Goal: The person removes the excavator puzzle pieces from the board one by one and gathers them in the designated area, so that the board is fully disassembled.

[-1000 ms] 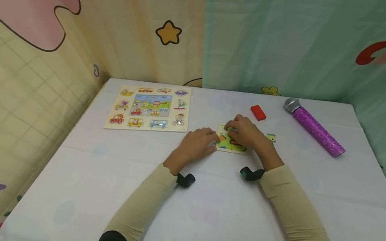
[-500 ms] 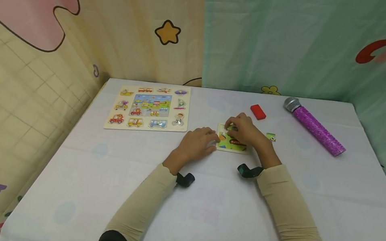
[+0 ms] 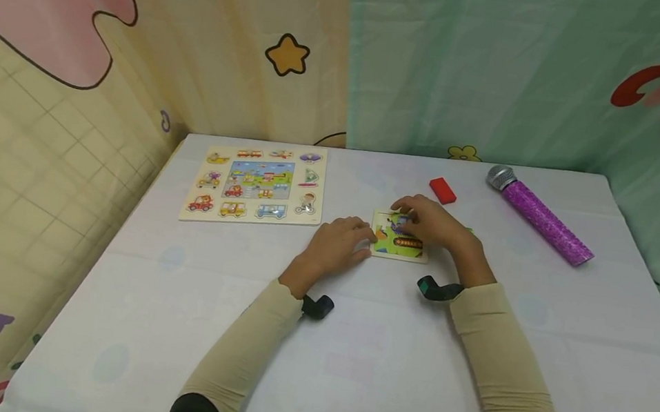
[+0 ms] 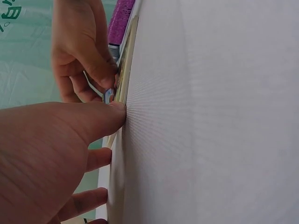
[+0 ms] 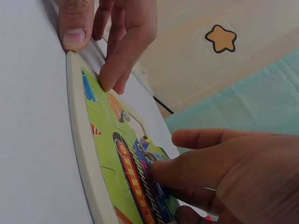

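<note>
A small wooden jigsaw puzzle [image 3: 405, 251] lies flat on the table, its picture green with an orange-and-black digger track. My left hand [image 3: 337, 245] steadies it, thumb at the near left corner and index finger along the left edge, the other fingers stretched out. Over the far part of the puzzle, my right hand [image 3: 434, 221] pinches a blue-printed jigsaw piece [image 4: 108, 95] between thumb and fingers. In the right wrist view a bare pale slot [image 5: 135, 123] shows near the puzzle's far left edge. The right hand hides the puzzle's far right part.
A wooden vehicle puzzle board [image 3: 188, 208] lies at the back left. Behind the right hand sits a red block [image 3: 442, 191]; a purple glittery microphone [image 3: 544, 220] lies at the back right. A loose green piece [image 3: 471, 230] peeks out behind the right hand. Printed curtains [image 3: 478, 79] enclose the table.
My right hand has shifted slightly right, uncovering more of the jigsaw's picture and hiding most of the loose green piece. The left hand stays in place.
</note>
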Demonstrator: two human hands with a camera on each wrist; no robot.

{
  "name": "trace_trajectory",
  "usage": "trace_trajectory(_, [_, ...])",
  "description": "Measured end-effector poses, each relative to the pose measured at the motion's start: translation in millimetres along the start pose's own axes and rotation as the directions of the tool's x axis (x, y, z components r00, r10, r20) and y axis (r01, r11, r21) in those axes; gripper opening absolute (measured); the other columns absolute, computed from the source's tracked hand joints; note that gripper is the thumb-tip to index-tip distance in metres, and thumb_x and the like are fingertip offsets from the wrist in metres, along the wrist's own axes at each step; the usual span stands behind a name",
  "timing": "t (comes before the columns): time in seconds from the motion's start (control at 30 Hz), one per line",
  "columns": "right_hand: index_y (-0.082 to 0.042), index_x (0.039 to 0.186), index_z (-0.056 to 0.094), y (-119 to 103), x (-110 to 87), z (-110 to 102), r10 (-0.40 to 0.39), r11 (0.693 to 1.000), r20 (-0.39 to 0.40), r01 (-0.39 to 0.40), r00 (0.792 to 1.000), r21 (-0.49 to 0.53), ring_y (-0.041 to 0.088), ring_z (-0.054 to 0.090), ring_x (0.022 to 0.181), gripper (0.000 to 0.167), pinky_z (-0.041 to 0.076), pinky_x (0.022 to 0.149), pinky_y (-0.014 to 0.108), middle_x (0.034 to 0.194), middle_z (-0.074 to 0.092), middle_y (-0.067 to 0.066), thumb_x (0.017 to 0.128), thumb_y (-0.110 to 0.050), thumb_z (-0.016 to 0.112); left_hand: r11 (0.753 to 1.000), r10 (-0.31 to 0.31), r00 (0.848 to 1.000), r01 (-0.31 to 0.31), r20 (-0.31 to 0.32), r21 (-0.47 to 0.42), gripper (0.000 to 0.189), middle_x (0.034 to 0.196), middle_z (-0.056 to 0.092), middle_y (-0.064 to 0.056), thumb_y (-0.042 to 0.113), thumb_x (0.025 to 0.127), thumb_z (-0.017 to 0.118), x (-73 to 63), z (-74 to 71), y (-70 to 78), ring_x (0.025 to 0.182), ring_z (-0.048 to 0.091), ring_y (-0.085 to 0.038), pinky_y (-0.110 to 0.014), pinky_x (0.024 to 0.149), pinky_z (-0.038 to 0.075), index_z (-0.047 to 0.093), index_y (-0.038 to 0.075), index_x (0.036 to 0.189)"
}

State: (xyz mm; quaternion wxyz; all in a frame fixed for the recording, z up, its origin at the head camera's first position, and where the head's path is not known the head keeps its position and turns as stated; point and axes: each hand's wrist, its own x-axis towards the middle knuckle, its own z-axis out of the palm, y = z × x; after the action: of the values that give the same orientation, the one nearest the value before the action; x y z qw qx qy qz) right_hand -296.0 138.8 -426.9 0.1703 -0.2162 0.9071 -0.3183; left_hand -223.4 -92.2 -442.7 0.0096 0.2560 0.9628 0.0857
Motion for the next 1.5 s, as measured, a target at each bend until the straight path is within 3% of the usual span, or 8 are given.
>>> trace_trajectory(0.27, [-0.004, 0.126, 0.064, 4.0, -4.1, -5.6, 0.032, 0.999, -0.021, -0.031, 0.999, 0.039, 0.034, 0.059, 0.117, 0.029, 0.049, 0.099, 0.047, 0.127, 0.062, 0.015, 0.097, 0.002, 0.065, 1.0, -0.012, 1.0, 0.012, 0.009, -0.014, 0.032, 0.14, 0.057, 0.001, 0.038, 0.101, 0.064, 1.9, 2.5, 0.8, 0.129, 0.052, -0.024, -0.045, 0.093, 0.049, 0.067, 0.028, 0.131])
trace_trajectory(0.53, [-0.006, 0.121, 0.069, 8.0, -14.7, -16.3, -0.005, 0.997, -0.182, 0.018, 0.983, 0.073, 0.032, 0.06, 0.113, 0.026, 0.049, 0.098, 0.049, 0.12, 0.066, 0.013, 0.096, 0.0, 0.068, 1.0, -0.008, 1.0, 0.008, 0.02, -0.02, 0.032, 0.141, 0.056, 0.001, 0.038, 0.101, 0.063, 2.1, 2.2, 2.8, 0.13, 0.051, -0.024, -0.045, 0.094, 0.049, 0.067, 0.028, 0.131])
trace_trajectory(0.73, [-0.007, 0.122, 0.071, 20.6, -33.6, -32.5, 0.031, 0.998, -0.263, -0.014, 0.964, 0.067, 0.035, 0.059, 0.115, 0.026, 0.047, 0.1, 0.051, 0.121, 0.067, 0.016, 0.096, -0.001, 0.068, 1.0, -0.02, 0.999, 0.02, 0.025, -0.013, 0.033, 0.142, 0.056, 0.0, 0.037, 0.101, 0.064, 0.2, -0.9, 3.1, 0.131, 0.051, -0.024, -0.044, 0.095, 0.048, 0.066, 0.028, 0.132])
trace_trajectory(1.0, [-0.004, 0.123, 0.07, 57.5, -72.0, -53.1, 0.113, 0.993, -0.276, -0.114, 0.955, 0.01, 0.043, 0.056, 0.12, 0.025, 0.047, 0.097, 0.057, 0.124, 0.064, 0.023, 0.099, -0.001, 0.061, 0.999, -0.018, 1.0, 0.019, 0.02, -0.031, 0.032, 0.141, 0.056, 0.001, 0.037, 0.101, 0.064, -0.3, -0.5, 1.3, 0.132, 0.049, -0.023, -0.044, 0.096, 0.047, 0.067, 0.028, 0.131])
trace_trajectory(1.2, [0.001, 0.121, 0.069, 90.0, -96.9, -58.1, 0.131, 0.99, -0.292, -0.14, 0.947, -0.01, 0.048, 0.054, 0.119, 0.025, 0.043, 0.098, 0.062, 0.122, 0.063, 0.029, 0.099, 0.002, 0.059, 0.999, -0.02, 1.0, 0.02, 0.014, -0.029, 0.032, 0.141, 0.056, 0.0, 0.036, 0.1, 0.065, 0.2, 0.5, 1.3, 0.132, 0.049, -0.023, -0.044, 0.096, 0.047, 0.067, 0.027, 0.132])
trace_trajectory(1.5, [0.003, 0.119, 0.07, 107.4, -110.1, -59.0, 0.129, 0.988, -0.295, -0.148, 0.947, -0.045, 0.049, 0.054, 0.117, 0.024, 0.04, 0.098, 0.064, 0.12, 0.063, 0.031, 0.097, 0.004, 0.06, 0.999, -0.02, 1.0, 0.02, 0.01, -0.028, 0.033, 0.14, 0.057, 0.001, 0.037, 0.1, 0.065, 0.1, 1.4, 0.7, 0.131, 0.05, -0.023, -0.044, 0.094, 0.048, 0.067, 0.028, 0.132])
